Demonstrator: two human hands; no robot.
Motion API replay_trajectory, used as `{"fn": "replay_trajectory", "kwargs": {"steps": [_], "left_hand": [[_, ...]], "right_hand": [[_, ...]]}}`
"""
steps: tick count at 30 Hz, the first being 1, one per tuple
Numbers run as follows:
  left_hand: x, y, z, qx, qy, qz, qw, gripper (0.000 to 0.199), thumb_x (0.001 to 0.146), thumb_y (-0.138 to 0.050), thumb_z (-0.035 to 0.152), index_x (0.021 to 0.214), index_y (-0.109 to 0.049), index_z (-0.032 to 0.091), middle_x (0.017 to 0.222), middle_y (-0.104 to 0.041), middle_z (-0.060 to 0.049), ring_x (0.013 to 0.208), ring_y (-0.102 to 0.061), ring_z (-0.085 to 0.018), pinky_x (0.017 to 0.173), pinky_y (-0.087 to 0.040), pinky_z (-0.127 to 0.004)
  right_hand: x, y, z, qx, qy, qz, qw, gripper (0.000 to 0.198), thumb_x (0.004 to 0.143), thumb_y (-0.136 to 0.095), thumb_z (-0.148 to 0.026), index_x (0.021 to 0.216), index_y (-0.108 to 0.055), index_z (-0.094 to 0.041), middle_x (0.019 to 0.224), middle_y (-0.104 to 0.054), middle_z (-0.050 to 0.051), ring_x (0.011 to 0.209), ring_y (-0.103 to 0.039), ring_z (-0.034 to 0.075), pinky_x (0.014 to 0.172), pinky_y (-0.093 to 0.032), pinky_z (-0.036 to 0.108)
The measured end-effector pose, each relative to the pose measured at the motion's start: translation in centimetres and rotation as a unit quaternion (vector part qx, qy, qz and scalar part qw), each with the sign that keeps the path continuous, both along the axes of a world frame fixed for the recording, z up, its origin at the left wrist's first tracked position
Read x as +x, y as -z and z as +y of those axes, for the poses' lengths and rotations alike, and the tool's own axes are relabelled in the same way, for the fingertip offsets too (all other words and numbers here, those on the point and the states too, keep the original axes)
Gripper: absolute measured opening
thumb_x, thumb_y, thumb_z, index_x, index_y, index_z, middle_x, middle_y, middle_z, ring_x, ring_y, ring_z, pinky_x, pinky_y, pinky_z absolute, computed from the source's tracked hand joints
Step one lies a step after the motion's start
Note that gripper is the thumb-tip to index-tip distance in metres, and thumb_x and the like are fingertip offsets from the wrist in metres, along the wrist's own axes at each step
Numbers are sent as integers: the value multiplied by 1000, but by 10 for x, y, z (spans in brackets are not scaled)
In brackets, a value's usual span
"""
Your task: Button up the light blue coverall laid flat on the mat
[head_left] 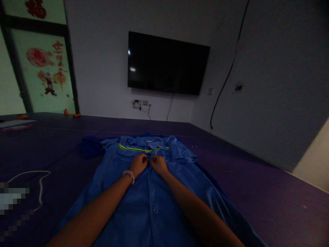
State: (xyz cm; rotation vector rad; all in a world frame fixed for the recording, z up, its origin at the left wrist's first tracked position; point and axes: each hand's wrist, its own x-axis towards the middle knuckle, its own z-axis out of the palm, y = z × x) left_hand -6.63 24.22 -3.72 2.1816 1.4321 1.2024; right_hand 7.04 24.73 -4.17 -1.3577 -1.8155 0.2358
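A blue short-sleeved shirt (133,202) lies spread out in front of me, collar at the far end, with a yellow-green stripe across its chest. My left hand (139,164), a pale scrunchie (129,176) round its wrist, pinches the front placket just below the stripe. Close beside it, my right hand (159,165) pinches the other side of the placket. Fingertips of both hands nearly meet, hiding whatever is between them. Nearer to me, a button (155,210) shows on the placket. Darker blue cloth (89,146) sticks out from under the shirt at the left.
The shirt rests on a dark purple floor (257,192). A white cable (41,188) curls at the left, beside a pixelated patch. Small orange objects (76,115) stand by the glass door (46,75). A television (167,63) hangs on the far wall; a black cable (223,85) runs down the right wall.
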Motion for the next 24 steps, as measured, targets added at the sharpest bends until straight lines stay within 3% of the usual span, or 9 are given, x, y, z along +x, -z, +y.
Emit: {"fn": "replay_trajectory", "kwargs": {"steps": [8,24], "left_hand": [[0,0,-3,-4,9,3,1000,10,72,-57,10,80,-61,14,67,-61,-1,64,-56,-13,62,-41,-23],[0,-2,-2,-16,-2,19,1000,11,71,-55,6,76,-61,14,65,-59,0,63,-54,-12,61,-38,-22]], "right_hand": [[-1,-1,-1,9,21,-1,1000,23,70,-54,-19,50,-42,-18,47,-44,-4,47,-43,9,46,-24,20],[0,-3,-3,3,33,-9,999,20,71,-54,-21,53,-47,-18,47,-46,-4,49,-45,10,47,-26,20]]}}
